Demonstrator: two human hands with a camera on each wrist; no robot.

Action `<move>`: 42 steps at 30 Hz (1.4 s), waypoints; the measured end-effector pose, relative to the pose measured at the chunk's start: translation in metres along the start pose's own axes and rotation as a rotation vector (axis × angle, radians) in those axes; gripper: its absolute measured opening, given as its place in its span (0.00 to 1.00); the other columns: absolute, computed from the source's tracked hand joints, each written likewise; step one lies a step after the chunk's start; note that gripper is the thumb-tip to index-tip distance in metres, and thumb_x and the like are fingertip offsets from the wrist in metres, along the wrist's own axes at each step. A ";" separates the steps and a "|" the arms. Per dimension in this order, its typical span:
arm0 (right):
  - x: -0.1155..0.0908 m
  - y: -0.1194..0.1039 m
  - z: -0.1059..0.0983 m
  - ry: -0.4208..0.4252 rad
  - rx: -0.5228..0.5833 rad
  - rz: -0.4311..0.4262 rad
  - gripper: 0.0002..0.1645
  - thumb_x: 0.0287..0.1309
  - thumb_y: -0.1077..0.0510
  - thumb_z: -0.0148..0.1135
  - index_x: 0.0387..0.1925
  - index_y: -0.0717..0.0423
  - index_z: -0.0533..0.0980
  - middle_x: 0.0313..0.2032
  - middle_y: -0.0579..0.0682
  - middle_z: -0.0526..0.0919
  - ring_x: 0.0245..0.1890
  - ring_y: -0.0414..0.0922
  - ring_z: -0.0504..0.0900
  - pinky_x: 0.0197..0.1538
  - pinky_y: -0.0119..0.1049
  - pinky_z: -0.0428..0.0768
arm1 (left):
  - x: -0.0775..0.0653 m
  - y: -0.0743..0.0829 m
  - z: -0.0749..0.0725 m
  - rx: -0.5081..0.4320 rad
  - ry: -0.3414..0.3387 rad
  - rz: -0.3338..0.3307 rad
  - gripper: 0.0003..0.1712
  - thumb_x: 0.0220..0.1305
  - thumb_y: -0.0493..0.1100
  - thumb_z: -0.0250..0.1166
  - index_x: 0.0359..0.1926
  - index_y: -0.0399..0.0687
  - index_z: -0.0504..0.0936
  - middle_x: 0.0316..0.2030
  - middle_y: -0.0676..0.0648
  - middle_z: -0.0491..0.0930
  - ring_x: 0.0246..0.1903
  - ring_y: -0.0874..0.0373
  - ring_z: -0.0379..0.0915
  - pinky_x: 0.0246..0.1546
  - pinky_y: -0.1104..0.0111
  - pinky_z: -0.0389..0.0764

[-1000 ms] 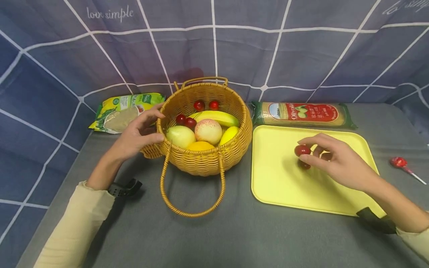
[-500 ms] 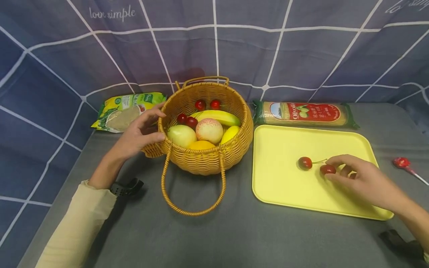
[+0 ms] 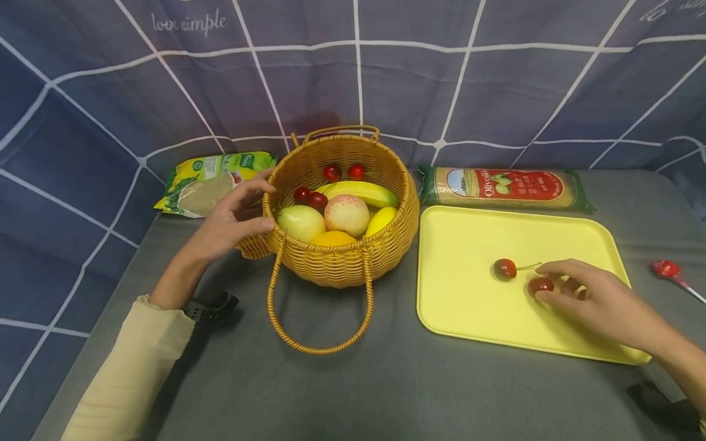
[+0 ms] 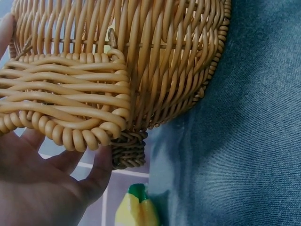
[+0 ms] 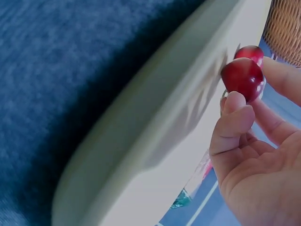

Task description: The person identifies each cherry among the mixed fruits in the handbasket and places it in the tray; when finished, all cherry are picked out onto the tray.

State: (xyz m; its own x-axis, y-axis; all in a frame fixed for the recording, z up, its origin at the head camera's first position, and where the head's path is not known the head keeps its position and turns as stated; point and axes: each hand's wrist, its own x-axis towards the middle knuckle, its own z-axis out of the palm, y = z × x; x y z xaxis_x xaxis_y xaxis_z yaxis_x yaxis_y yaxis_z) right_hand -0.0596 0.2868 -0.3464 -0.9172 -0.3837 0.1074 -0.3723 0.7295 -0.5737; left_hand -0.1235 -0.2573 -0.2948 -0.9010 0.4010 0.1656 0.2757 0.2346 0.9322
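Observation:
My left hand (image 3: 228,223) holds the left side of a round wicker basket (image 3: 331,269), thumb and fingers at its rim. In the left wrist view, my fingers (image 4: 101,172) reach around behind a flat wicker piece (image 4: 66,101) jutting from the basket. Inside lie a banana (image 3: 366,193), a peach (image 3: 346,215), a pale green fruit (image 3: 300,223), an orange fruit (image 3: 333,239), a yellow fruit (image 3: 382,220) and several cherries (image 3: 332,173). Low over a yellow tray (image 3: 463,306), my right hand (image 3: 598,303) pinches a cherry (image 5: 242,80). Another cherry (image 3: 504,269) with a stem lies just left of it.
A yellow-green bag (image 3: 206,187) lies behind my left hand. The pack of spaghetti (image 3: 504,187) lies along the wall behind the tray. A red lollipop (image 3: 665,269) is right of the tray. The basket's looped handle (image 3: 320,350) hangs toward me on the grey cloth.
My right hand has moved right and toward me across the tray with a cherry, then stayed nearly still. The stemmed cherry now shows fully. My left hand stays on the basket.

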 end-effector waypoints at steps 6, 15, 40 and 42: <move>0.001 -0.007 -0.006 0.068 -0.040 0.008 0.17 0.46 0.61 0.69 0.41 0.50 0.77 0.30 0.39 0.73 0.24 0.35 0.67 0.26 0.25 0.63 | 0.001 -0.001 0.000 0.000 -0.004 -0.003 0.25 0.57 0.29 0.60 0.55 0.45 0.66 0.68 0.51 0.51 0.64 0.47 0.50 0.57 0.44 0.53; 0.025 -0.053 -0.020 0.125 -0.058 -0.198 0.25 0.40 0.67 0.71 0.42 0.46 0.76 0.33 0.35 0.74 0.25 0.31 0.68 0.27 0.22 0.68 | 0.001 -0.001 0.000 -0.001 0.006 -0.012 0.25 0.56 0.29 0.60 0.55 0.42 0.66 0.68 0.51 0.51 0.64 0.48 0.50 0.57 0.43 0.52; 0.200 -0.218 0.027 -0.259 0.047 -0.460 0.16 0.56 0.54 0.59 0.46 0.54 0.76 0.44 0.45 0.76 0.37 0.39 0.76 0.44 0.33 0.70 | 0.001 -0.002 -0.003 -0.023 0.013 -0.008 0.23 0.55 0.27 0.61 0.52 0.41 0.67 0.68 0.49 0.51 0.63 0.46 0.51 0.57 0.50 0.56; 0.212 -0.223 0.032 -0.321 0.057 -0.450 0.17 0.57 0.53 0.59 0.47 0.54 0.75 0.45 0.45 0.77 0.38 0.38 0.76 0.46 0.32 0.70 | 0.001 -0.003 -0.003 -0.023 0.014 -0.013 0.23 0.55 0.27 0.61 0.53 0.41 0.67 0.68 0.49 0.51 0.63 0.46 0.51 0.57 0.48 0.55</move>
State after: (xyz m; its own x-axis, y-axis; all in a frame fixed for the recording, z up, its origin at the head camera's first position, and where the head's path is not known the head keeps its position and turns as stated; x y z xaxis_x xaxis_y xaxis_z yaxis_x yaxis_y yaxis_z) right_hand -0.1668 0.0249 -0.2213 -0.5771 -0.8100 0.1041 -0.7010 0.4259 -0.5721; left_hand -0.1264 -0.2599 -0.2962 -0.9088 0.3861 0.1580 0.2567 0.2190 0.9413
